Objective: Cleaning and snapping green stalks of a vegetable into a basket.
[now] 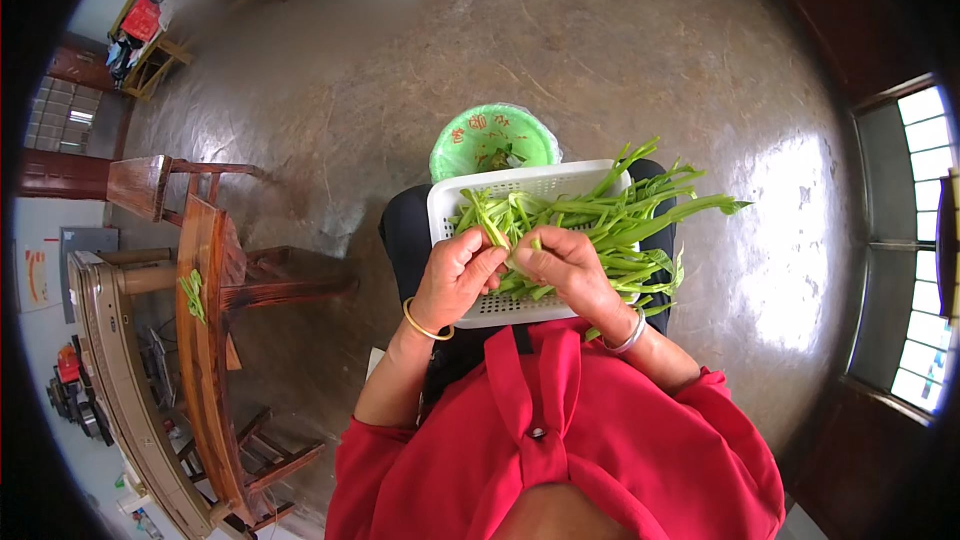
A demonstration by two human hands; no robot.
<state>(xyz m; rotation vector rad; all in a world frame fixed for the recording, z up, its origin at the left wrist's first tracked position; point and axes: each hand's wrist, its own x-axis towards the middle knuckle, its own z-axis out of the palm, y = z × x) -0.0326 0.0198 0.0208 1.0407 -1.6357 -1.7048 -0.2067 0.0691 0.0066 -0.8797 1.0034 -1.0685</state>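
Note:
A white perforated plastic basket [457,187] rests across my lap, heaped with green leafy vegetable stems [622,217]. Many stems stick out over its right side. Above the basket, my left hand [461,270] pinches a green stem between thumb and fingers. My right hand [566,270] is close beside it, its thumb and forefinger closed on a short green piece of stem. The fingertips of both hands nearly meet. Just beyond the basket stands a green bin [457,154] with a clear plastic liner and some dark plant scraps inside.
At the left, a long wooden bench [202,390] bears a few green stem pieces [193,296]. Near it are a wooden stool [139,184] and a brown cabinet-like object [131,405]. Bright windows [926,240] are at the right, beyond the shiny floor [637,52].

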